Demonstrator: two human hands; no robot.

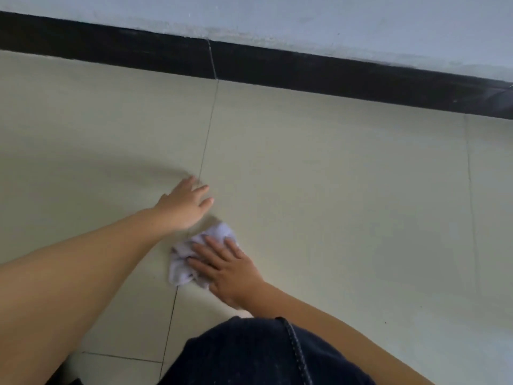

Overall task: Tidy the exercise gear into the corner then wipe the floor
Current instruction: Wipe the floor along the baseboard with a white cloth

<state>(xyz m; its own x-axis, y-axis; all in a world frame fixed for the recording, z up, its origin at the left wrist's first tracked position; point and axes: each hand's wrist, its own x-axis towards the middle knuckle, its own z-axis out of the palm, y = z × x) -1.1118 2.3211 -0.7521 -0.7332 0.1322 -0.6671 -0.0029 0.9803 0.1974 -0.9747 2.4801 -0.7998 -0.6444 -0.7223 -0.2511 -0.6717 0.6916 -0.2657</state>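
A crumpled white cloth lies on the pale tiled floor near a tile joint. My right hand presses down on the cloth with straight, spread fingers. My left hand rests flat on the floor just beyond the cloth, fingers straight and slightly spread, holding nothing. No exercise gear is in view.
A black skirting board runs along the foot of a light wall at the top of the view. My knee in dark denim fills the bottom centre. Bare tiles stretch to the right and left.
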